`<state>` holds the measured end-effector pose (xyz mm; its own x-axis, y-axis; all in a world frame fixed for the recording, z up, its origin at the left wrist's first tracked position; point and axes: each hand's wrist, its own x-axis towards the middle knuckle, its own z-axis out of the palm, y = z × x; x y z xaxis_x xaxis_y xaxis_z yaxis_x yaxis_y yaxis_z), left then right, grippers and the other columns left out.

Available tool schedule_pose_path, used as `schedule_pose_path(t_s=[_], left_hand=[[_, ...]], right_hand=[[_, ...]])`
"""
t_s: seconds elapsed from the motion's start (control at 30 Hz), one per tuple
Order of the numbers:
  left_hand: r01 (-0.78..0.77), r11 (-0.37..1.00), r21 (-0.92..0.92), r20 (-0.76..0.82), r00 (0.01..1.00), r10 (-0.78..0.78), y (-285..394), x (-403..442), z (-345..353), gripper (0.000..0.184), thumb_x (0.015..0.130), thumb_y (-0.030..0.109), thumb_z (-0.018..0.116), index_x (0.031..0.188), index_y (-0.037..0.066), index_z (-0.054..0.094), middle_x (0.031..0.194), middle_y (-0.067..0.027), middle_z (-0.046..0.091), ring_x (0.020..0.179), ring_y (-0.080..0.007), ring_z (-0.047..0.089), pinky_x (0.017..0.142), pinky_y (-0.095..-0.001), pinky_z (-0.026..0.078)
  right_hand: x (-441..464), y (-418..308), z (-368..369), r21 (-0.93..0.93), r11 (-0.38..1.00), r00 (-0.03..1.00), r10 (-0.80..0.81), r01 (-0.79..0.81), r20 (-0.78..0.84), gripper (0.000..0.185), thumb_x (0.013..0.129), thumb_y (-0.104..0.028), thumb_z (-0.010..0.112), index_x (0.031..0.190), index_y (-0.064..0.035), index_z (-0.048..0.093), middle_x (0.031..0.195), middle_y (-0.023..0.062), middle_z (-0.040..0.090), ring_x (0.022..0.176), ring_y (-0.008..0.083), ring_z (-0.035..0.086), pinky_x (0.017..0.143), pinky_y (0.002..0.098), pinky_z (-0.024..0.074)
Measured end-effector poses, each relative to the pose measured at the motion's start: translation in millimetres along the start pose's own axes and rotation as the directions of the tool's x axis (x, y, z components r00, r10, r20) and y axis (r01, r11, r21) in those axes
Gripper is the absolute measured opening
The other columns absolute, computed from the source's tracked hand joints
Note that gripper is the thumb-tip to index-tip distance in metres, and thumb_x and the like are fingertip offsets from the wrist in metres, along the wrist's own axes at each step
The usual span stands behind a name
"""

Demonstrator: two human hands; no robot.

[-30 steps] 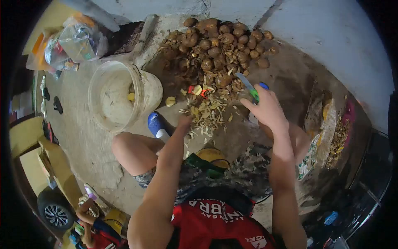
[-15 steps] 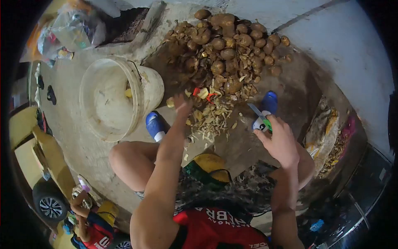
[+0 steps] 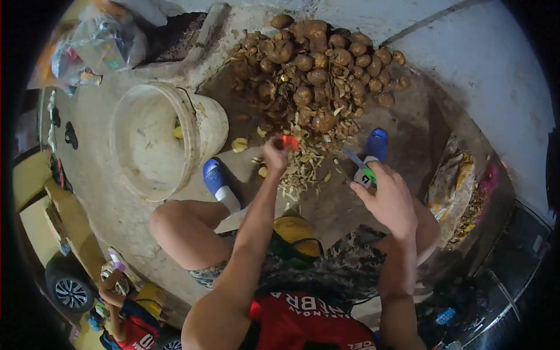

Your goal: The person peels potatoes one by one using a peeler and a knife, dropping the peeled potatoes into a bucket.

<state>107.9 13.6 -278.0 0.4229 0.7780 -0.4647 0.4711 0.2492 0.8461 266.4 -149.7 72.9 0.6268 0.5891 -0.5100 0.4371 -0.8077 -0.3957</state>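
Note:
My left hand (image 3: 276,156) is closed on a red tool (image 3: 290,142), just above the scattered peelings; its exact kind is hard to make out. Pale peelings (image 3: 300,175) lie on the floor below and in front of it. In my right hand (image 3: 389,195) is a knife (image 3: 354,157) with a green handle, its blade pointing up and to the left over the floor. A big heap of brown, soil-covered tubers (image 3: 318,76) mixed with peelings sits ahead of both hands. One yellowish piece (image 3: 239,144) rests on the floor left of my left hand.
A large whitish bucket (image 3: 211,125) stands tilted at left, a yellow piece inside. My blue shoes (image 3: 214,175) flank the peelings. A sack (image 3: 452,186) lies at right by the wall. Plastic bags (image 3: 111,41) are at upper left. Another person (image 3: 131,321) sits at lower left.
My left hand has moved right from beside the peelings and closed on the red tool, which lay on them before. The knife stays in my right hand, shifted slightly left.

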Motion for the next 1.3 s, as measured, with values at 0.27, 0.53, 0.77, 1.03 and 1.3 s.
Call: schedule_pose_path(t_s=[0.27, 0.53, 0.77, 1.03, 1.3], left_hand=[[-0.053, 0.990, -0.132, 0.587, 0.800, 0.121, 199.1, -80.0, 34.4, 0.030, 0.074, 0.009, 0.083, 0.096, -0.005, 0.066, 0.082, -0.0071, 0.070, 0.071, -0.0109, 0.061, 0.066, -0.0277, 0.049], [0.117, 0.913, -0.391, 0.737, 0.634, 0.235, 239.4, -112.5, 28.9, 0.028, 0.081, 0.006, 0.078, 0.103, -0.004, 0.066, 0.089, -0.0069, 0.069, 0.078, -0.0124, 0.066, 0.072, -0.0280, 0.053], [-0.039, 0.993, -0.112, 0.401, 0.913, 0.081, 170.0, 10.7, 41.7, 0.015, 0.086, 0.008, 0.066, 0.096, -0.002, 0.068, 0.086, -0.0059, 0.069, 0.079, -0.0123, 0.063, 0.070, -0.0298, 0.050], [-0.501, 0.614, 0.610, 0.243, 0.856, 0.457, 191.0, 139.3, 83.0, 0.059, 0.076, 0.017, 0.072, 0.131, 0.009, 0.055, 0.133, -0.0206, 0.049, 0.120, -0.0403, 0.050, 0.099, -0.0476, 0.046], [-0.477, 0.500, 0.723, 0.383, 0.879, 0.285, 192.5, 167.5, 111.3, 0.055, 0.077, 0.021, 0.071, 0.128, 0.011, 0.055, 0.134, -0.0176, 0.046, 0.122, -0.0437, 0.044, 0.100, -0.0496, 0.045]], right_hand=[[9.2, 10.2, 5.6, 0.067, 0.997, 0.983, -0.030, 0.043, -0.180, 0.050, 0.075, -0.022, 0.081, 0.112, 0.0009, 0.057, 0.096, 0.0220, 0.064, 0.090, 0.0427, 0.064, 0.077, 0.0489, 0.0515], [12.3, 16.5, 4.5, 0.137, 0.987, 0.979, -0.058, 0.086, -0.196, 0.049, 0.071, -0.017, 0.081, 0.110, 0.0027, 0.057, 0.098, 0.0239, 0.065, 0.093, 0.0422, 0.064, 0.077, 0.0479, 0.0512], [7.3, 14.2, -12.8, 0.161, 0.983, 0.986, 0.113, -0.093, -0.120, 0.049, 0.072, -0.016, 0.077, 0.115, -0.0010, 0.059, 0.095, 0.0223, 0.067, 0.089, 0.0440, 0.064, 0.076, 0.0495, 0.0506], [7.5, 15.7, -10.6, 0.144, 0.989, 0.986, 0.056, -0.033, -0.157, 0.046, 0.073, -0.013, 0.073, 0.117, -0.0033, 0.060, 0.092, 0.0224, 0.066, 0.087, 0.0431, 0.064, 0.075, 0.0502, 0.0503], [13.8, 34.2, -2.5, 0.111, 0.992, 0.977, -0.038, 0.062, -0.210, 0.038, 0.080, -0.001, 0.062, 0.117, -0.0037, 0.061, 0.095, 0.0238, 0.065, 0.087, 0.0435, 0.063, 0.075, 0.0500, 0.0509]])
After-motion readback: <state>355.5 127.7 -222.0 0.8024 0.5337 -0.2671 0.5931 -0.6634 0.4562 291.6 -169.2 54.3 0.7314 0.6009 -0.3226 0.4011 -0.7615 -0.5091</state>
